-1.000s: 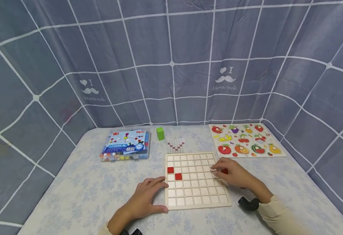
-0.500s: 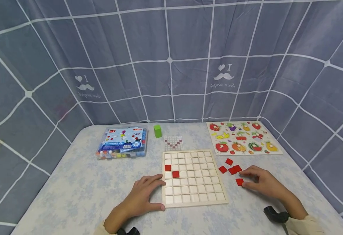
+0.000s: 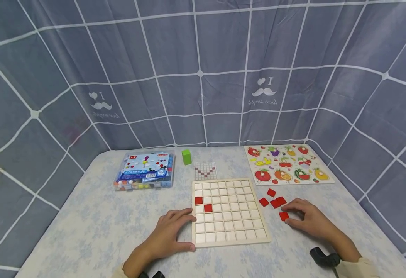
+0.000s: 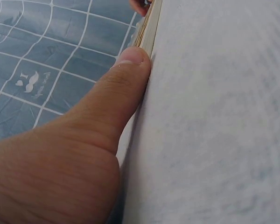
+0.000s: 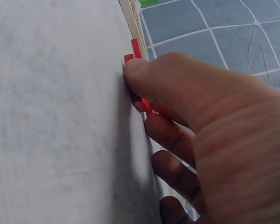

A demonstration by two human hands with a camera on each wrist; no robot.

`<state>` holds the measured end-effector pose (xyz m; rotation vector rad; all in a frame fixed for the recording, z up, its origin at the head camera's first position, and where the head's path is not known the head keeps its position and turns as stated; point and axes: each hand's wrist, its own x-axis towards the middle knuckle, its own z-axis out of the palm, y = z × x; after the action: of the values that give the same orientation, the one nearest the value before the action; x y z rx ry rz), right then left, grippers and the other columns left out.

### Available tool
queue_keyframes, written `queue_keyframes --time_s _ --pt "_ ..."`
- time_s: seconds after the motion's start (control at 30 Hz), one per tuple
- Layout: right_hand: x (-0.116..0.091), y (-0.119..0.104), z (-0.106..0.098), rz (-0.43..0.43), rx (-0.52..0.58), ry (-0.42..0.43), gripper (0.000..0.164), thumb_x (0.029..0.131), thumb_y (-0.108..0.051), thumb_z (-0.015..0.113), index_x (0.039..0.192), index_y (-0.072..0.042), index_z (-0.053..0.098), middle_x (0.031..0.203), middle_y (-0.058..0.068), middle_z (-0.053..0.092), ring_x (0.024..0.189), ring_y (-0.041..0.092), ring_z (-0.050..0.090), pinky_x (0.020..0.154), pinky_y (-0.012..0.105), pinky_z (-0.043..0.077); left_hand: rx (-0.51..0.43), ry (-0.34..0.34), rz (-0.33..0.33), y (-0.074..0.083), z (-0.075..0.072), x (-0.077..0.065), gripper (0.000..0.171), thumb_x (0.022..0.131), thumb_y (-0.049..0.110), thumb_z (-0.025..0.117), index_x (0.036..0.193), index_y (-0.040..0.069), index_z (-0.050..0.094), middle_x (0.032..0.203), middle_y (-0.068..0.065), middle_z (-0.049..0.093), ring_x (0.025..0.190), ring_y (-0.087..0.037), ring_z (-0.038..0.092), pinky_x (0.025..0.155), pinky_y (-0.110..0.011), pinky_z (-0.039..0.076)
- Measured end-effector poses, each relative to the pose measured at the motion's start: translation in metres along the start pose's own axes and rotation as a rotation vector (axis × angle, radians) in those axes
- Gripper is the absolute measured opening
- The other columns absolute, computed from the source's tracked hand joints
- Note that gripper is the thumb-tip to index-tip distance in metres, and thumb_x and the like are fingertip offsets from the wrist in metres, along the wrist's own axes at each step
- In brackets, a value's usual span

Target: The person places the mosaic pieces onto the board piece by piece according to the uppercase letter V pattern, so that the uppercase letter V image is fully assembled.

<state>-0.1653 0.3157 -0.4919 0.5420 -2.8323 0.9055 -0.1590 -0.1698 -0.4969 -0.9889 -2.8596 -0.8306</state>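
Observation:
A pale wooden grid board (image 3: 231,244) lies in front of me, with one red tile (image 3: 198,200) and another red tile (image 3: 208,208) set in squares at its left. Along the board's left edge rests my left hand (image 3: 168,233), fingertips on the frame and thumb at the near corner; the left wrist view shows that thumb (image 4: 114,91) against the side. To the right, my right hand (image 3: 308,218) pinches a loose red tile (image 3: 284,216) at its edges between thumb and index finger, low over the cloth. Its other fingers (image 5: 170,168) are curled.
Several loose red tiles (image 3: 271,192) lie between the board and my right hand. Behind the board are a small pattern card (image 3: 205,171), a green block (image 3: 186,157), a plastic case (image 3: 144,170) and a fruit puzzle board (image 3: 290,165). A checked curtain (image 3: 224,92) surrounds the table.
My right hand has moved right, from the board's right edge to the loose red tiles, and its fingers have closed in on the nearest one. The left hand stays at the board.

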Motion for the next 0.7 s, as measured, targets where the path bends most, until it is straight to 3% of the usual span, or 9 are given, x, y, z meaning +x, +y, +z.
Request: queue_keyframes --time_s 0.37,0.7 --pt "-0.0018 0.0055 0.0048 -0.08 -0.027 0.052 0.029 0.079 -0.014 0.088 0.1 -0.028 0.073 0.1 -0.019 0.062 0.096 0.007 0.055 0.083 0.033 0.048 0.016 0.006 0.009 -0.0009 0.0014 -0.0006 0.073 0.079 0.072 0.07 0.137 0.029 0.057 0.154 0.002 0.044 0.128 -0.024 0.042 0.09 -0.055 0.034" --pt "-0.0019 0.0034 0.0041 -0.05 -0.026 0.044 0.025 0.081 -0.018 0.087 0.1 -0.028 0.075 0.098 -0.02 0.061 0.096 0.007 0.054 0.085 0.036 0.047 0.01 -0.007 -0.004 0.0007 0.0016 -0.0014 0.074 0.079 0.073 0.068 0.137 0.029 0.057 0.154 0.001 0.044 0.127 -0.024 0.042 0.091 -0.056 0.034"
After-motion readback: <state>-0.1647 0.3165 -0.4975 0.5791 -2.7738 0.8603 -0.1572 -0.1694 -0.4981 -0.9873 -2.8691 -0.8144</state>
